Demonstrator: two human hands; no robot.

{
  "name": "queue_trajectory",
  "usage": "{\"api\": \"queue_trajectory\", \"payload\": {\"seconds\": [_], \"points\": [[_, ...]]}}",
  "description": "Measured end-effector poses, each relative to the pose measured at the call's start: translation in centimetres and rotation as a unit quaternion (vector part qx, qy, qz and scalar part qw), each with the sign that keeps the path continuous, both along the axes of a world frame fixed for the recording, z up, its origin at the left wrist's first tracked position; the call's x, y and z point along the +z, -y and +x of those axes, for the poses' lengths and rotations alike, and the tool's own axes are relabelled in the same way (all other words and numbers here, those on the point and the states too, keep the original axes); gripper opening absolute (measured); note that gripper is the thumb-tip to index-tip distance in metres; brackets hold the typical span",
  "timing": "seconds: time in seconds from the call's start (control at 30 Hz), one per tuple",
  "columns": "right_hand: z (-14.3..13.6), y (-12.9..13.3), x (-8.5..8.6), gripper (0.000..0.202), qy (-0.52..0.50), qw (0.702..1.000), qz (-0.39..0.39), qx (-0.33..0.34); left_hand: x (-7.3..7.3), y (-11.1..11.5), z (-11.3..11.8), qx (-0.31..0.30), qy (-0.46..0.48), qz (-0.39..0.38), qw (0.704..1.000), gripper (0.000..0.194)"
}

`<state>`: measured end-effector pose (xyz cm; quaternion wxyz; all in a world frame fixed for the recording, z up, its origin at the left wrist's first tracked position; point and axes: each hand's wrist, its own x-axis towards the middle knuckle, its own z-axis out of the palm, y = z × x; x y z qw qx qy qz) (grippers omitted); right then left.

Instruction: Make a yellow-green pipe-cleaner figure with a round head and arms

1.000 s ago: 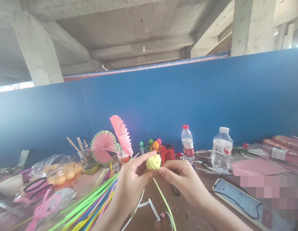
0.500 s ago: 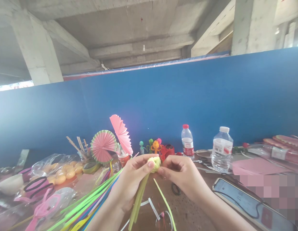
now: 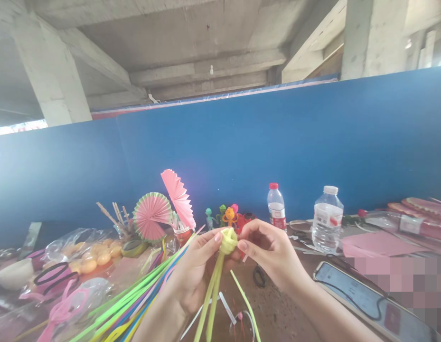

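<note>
A small pale-yellow woven ball (image 3: pixel 228 241), made of flat strips, is held up in front of me, and long yellow strip tails (image 3: pixel 212 294) hang down from it. My left hand (image 3: pixel 195 268) is closed around its left side, the thumb pressing on the front. At the ball's right edge, my right hand (image 3: pixel 270 256) pinches with thumb and forefinger; the exact bit between those fingertips is hidden. A loose yellow-green strip (image 3: pixel 245 304) lies on the brown table (image 3: pixel 277 313) below. White strip pieces (image 3: pixel 227 308) are near it.
Bundled coloured strips (image 3: pixel 127 294) lie left, by plastic-wrapped orange balls (image 3: pixel 99 254). Pink paper fans (image 3: pixel 152 216) and small colourful figures (image 3: pixel 229 216) stand behind. Two bottles, one red-capped (image 3: pixel 276 209) and one white-capped (image 3: pixel 327 221), are right of them. A phone (image 3: pixel 370 299) lies right; a blue panel (image 3: pixel 220 152) stands behind.
The ball has turned and shows more of its woven face, with its tails spread into separate strands. My right hand has shifted slightly up and right along its edge.
</note>
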<state>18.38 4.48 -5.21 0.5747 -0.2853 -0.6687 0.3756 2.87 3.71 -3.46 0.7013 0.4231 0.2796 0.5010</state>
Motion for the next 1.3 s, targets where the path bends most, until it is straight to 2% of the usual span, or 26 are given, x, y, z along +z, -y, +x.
{"api": "queue_trajectory", "payload": {"seconds": [0.1,0.23,0.33,0.43,0.53,0.6,0.67,0.73,0.83,0.9,1.1,1.3], "points": [[0.0,-0.6,-0.4,0.015,-0.006,1.000,-0.014,0.010,-0.4,-0.2,-0.2,-0.007,-0.001,-0.001,1.000,0.015],[0.2,-1.5,-1.0,0.020,-0.005,0.999,-0.026,-0.025,-0.7,-0.4,-0.4,-0.023,0.014,-0.005,1.000,0.014],[0.5,-1.7,-0.9,0.016,0.016,0.999,-0.021,-0.023,-0.5,-0.4,-0.4,-0.036,0.005,0.008,0.999,0.015],[1.0,-1.5,-0.3,0.008,0.066,0.997,0.032,-0.034,-0.3,-0.3,-0.5,-0.050,-0.034,0.044,0.997,0.014],[1.2,-1.4,0.2,0.009,0.116,0.987,0.080,-0.073,-0.1,-0.2,-0.8,-0.041,-0.092,0.096,0.990,0.013],[1.2,-1.4,0.2,0.016,0.135,0.981,0.080,-0.111,0.0,-0.2,-1.1,-0.023,-0.136,0.134,0.981,0.016],[1.0,-1.7,-0.1,0.031,0.132,0.982,0.049,-0.126,0.2,-0.3,-1.3,-0.001,-0.185,0.172,0.968,0.020],[0.7,-1.9,-0.5,0.040,0.111,0.991,-0.012,-0.077,0.2,-0.3,-1.3,0.027,-0.236,0.221,0.946,0.021],[0.5,-2.2,-0.9,0.031,0.082,0.993,-0.085,0.031,0.2,-0.3,-1.2,0.064,-0.310,0.284,0.905,0.019],[0.4,-2.2,-1.0,0.026,0.068,0.990,-0.109,0.055,0.1,-0.3,-1.1,0.072,-0.342,0.301,0.887,0.020],[0.4,-1.8,-0.9,0.024,0.037,0.979,-0.165,0.117,0.1,-0.2,-1.1,0.073,-0.384,0.336,0.857,0.024],[-0.1,-1.4,-0.8,0.019,-0.077,0.956,-0.210,0.192,0.1,0.1,-0.9,0.089,-0.402,0.346,0.843,0.029]]}}
